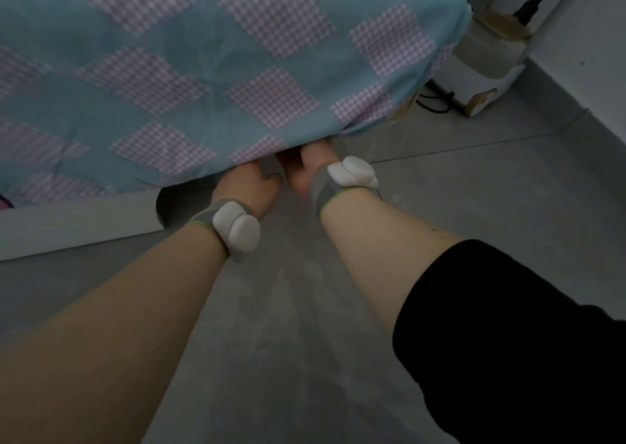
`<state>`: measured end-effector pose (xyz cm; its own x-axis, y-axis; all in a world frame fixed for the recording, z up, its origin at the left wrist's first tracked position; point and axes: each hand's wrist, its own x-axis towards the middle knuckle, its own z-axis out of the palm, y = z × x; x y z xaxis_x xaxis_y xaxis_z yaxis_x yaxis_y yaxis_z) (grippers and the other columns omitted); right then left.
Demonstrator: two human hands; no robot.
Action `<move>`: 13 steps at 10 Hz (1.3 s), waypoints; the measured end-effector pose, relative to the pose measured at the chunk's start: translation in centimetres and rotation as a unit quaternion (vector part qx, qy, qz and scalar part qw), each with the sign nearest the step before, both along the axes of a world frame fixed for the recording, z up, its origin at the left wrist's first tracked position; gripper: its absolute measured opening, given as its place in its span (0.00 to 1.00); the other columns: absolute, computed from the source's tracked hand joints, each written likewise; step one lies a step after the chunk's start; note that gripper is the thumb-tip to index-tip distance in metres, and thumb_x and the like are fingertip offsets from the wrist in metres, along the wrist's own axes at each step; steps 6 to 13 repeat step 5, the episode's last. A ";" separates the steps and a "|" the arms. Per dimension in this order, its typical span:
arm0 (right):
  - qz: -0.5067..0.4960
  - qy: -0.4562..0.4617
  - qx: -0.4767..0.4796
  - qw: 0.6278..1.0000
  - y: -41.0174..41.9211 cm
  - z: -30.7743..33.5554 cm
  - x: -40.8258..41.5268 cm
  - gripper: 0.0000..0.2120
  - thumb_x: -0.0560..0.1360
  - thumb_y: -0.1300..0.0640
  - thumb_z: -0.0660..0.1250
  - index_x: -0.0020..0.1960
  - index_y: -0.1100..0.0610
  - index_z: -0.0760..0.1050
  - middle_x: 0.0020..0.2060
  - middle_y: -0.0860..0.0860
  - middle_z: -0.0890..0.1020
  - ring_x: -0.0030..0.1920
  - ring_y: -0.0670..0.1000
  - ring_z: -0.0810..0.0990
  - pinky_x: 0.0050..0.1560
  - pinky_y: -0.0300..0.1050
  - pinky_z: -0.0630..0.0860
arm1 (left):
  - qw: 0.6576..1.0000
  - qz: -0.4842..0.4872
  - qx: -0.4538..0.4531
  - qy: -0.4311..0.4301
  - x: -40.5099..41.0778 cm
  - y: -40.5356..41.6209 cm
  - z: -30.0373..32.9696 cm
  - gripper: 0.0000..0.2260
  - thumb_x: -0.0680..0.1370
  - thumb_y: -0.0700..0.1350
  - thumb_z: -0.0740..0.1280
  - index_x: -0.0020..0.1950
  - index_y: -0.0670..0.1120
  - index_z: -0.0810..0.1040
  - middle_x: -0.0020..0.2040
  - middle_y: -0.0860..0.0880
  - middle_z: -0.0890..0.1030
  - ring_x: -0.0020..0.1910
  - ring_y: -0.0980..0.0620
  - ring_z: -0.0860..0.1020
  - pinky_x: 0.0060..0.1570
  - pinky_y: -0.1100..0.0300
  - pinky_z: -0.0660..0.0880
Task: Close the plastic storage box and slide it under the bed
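Grey concrete floor (pixel 440 206) runs under a bed draped in a teal-and-lilac checked cotton sheet (pixel 203 71). Both hands, left hand (pixel 242 181) and right hand (pixel 305 169), reach low beneath its hem, probably to push the plastic storage box, which is hidden under there. Whether the fingers are spread or curled I cannot tell.

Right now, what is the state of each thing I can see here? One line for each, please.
Left hand: reaching under the bed edge, fingers hidden by the sheet.
Right hand: beside it, also reaching under, fingers hidden.
Bed sheet: draped over the bed edge, hanging above the hands.
Storage box: not visible; closed or not cannot be told.
Wrist bands: strapped on both wrists.
Floor: bare in front of the bed.
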<state>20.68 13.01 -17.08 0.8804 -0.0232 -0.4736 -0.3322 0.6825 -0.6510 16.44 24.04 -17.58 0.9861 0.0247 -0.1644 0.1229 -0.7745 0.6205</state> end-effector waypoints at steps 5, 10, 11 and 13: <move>0.255 0.108 -0.186 0.943 -12.9 14.7 -9.8 0.24 0.72 0.35 0.63 0.52 0.54 0.81 0.51 0.52 0.85 0.54 0.56 0.83 0.53 0.51 0.78 | 0.930 0.142 -0.306 0.146 -5.6 -4.7 15.0 0.13 0.80 0.53 0.59 0.47 0.44 0.77 0.46 0.44 0.81 0.41 0.44 0.78 0.43 0.55 0.72; 0.255 0.108 -0.186 0.943 -12.9 14.7 -9.8 0.24 0.72 0.35 0.63 0.52 0.54 0.81 0.51 0.52 0.85 0.54 0.56 0.83 0.53 0.51 0.78 | 0.930 0.142 -0.306 0.146 -5.6 -4.7 15.0 0.13 0.80 0.53 0.59 0.47 0.44 0.77 0.46 0.44 0.81 0.41 0.44 0.78 0.43 0.55 0.72; 0.255 0.108 -0.186 0.943 -12.9 14.7 -9.8 0.24 0.72 0.35 0.63 0.52 0.54 0.81 0.51 0.52 0.85 0.54 0.56 0.83 0.53 0.51 0.78 | 0.930 0.142 -0.306 0.146 -5.6 -4.7 15.0 0.13 0.80 0.53 0.59 0.47 0.44 0.77 0.46 0.44 0.81 0.41 0.44 0.78 0.43 0.55 0.72; 0.255 0.108 -0.186 0.943 -12.9 14.7 -9.8 0.24 0.72 0.35 0.63 0.52 0.54 0.81 0.51 0.52 0.85 0.54 0.56 0.83 0.53 0.51 0.78 | 0.930 0.142 -0.306 0.146 -5.6 -4.7 15.0 0.13 0.80 0.53 0.59 0.47 0.44 0.77 0.46 0.44 0.81 0.41 0.44 0.78 0.43 0.55 0.72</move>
